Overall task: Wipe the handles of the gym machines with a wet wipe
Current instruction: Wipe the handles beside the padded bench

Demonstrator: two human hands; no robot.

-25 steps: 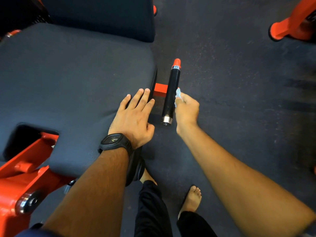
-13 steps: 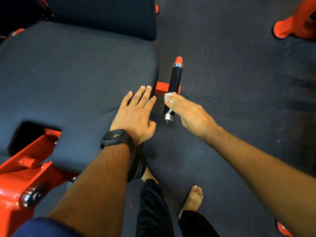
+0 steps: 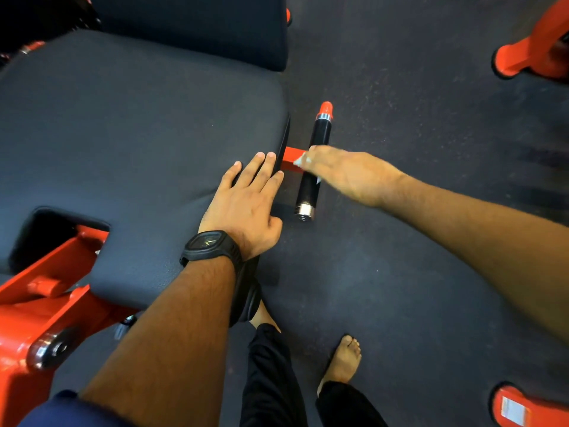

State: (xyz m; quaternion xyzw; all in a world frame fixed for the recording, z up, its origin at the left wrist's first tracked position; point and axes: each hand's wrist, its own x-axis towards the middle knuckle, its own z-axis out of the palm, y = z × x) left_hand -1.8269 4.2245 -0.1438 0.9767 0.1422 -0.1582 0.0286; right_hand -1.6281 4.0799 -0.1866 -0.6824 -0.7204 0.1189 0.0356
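A black handle (image 3: 318,134) with a red end cap and a silver collar sticks out on a red bracket beside the dark seat pad (image 3: 123,143). My right hand (image 3: 348,174) lies across the middle of the handle with a white wet wipe (image 3: 300,160) showing at its fingertips and under the palm. The hand is blurred. How its fingers wrap the handle is hidden. My left hand (image 3: 246,204) rests flat on the right edge of the seat pad, fingers straight, a black watch on its wrist.
A red machine frame (image 3: 40,306) sits under the seat at lower left. A dark backrest pad (image 3: 200,23) stands at the top. Red machine feet (image 3: 535,53) are at the top right and bottom right. My bare feet (image 3: 343,362) stand on the dark rubber floor.
My right hand has swung from the right side of the handle over its top, then slid up toward the red bracket with the wipe. My left hand stayed on the seat.
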